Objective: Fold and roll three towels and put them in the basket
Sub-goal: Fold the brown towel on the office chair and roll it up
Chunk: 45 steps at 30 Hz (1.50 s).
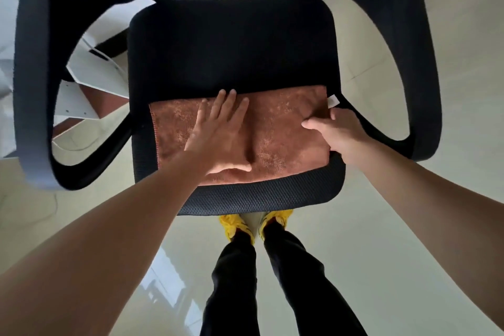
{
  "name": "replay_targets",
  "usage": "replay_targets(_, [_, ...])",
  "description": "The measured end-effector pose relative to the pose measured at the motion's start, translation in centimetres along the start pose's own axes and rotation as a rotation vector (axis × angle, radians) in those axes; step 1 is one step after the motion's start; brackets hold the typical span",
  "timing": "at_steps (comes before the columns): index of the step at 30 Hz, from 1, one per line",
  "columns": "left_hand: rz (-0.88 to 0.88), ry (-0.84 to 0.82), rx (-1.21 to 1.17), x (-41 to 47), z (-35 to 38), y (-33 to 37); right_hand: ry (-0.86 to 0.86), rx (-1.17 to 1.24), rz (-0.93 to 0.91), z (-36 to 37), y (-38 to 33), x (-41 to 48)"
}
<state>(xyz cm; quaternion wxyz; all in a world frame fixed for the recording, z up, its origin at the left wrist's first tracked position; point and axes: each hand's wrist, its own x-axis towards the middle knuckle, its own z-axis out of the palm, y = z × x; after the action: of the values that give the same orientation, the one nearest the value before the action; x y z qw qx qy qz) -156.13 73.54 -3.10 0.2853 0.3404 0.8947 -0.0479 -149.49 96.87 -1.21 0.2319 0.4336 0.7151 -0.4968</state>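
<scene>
A brown towel [281, 128], folded into a wide strip, lies across the front half of a black office chair seat [231, 57]. My left hand [221, 133] lies flat on the towel's middle with fingers straight, pressing it down. My right hand [332, 131] is at the towel's right end, fingers curled round that edge, just below a small white label [333, 101]. No other towel can be made out for certain, and no basket is in view.
The chair's black armrests [32, 90] curve on both sides and its mesh back is at the top. A white paper bag [90, 71] with something brown inside stands on the floor at the left. My legs and yellow shoes [237, 224] stand under the seat's front edge.
</scene>
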Motion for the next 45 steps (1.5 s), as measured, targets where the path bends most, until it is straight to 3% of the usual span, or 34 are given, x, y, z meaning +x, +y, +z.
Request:
replay_targets(5, [-0.385, 0.386, -0.309, -6.4, -1.2, -4.9, -0.098, -0.035, -0.255, -0.4, -4.3, -4.1])
replay_targets(8, [-0.628, 0.279, -0.472, -10.1, -0.3, -7.6, -0.151, -0.046, -0.327, 2.8, -7.1, -5.7])
replay_targets(13, [-0.781, 0.051, -0.619, -13.7, 2.7, -9.7, -0.186, -0.101, -0.324, 11.1, -9.9, -6.6])
replay_targets(20, [-0.723, 0.092, -0.746, -15.3, 5.6, -11.9, -0.159, -0.310, -0.286, 21.8, -10.3, -5.6])
replay_targets(25, [-0.650, 0.116, -0.758, -15.8, 6.4, -12.6, -0.309, -0.309, -0.203, 24.5, -9.8, -6.0])
replay_targets(27, [-0.650, 0.150, -0.753, -16.0, 5.9, -12.1, -0.304, -0.194, -0.184, 23.2, -10.2, -5.8])
replay_targets(29, [-0.593, 0.263, -0.729, -15.9, 5.1, -10.8, -0.170, -0.050, -0.197, 21.0, -10.9, -5.2])
replay_targets(31, [-0.429, 0.431, -0.635, -15.0, 4.0, -9.5, -0.037, 0.057, -0.165, 18.8, -11.6, -4.2])
replay_targets(33, [-0.266, 0.512, -0.495, -13.2, 3.4, -9.0, -0.046, 0.118, -0.078, 17.7, -12.0, -3.2])
replay_targets(38, [-0.171, 0.092, -0.158, -9.0, 3.4, -8.7, -0.097, 0.295, 0.081, 16.0, -12.6, -0.1])
replay_targets(42, [-0.155, 0.214, -0.122, -10.2, 4.0, -7.4, 0.082, 0.242, -0.063, 13.9, -12.9, -0.4])
replay_targets(45, [-0.082, 0.277, -0.143, -11.5, 5.2, -5.9, -0.050, 0.212, -0.055, 13.9, -10.4, -3.8])
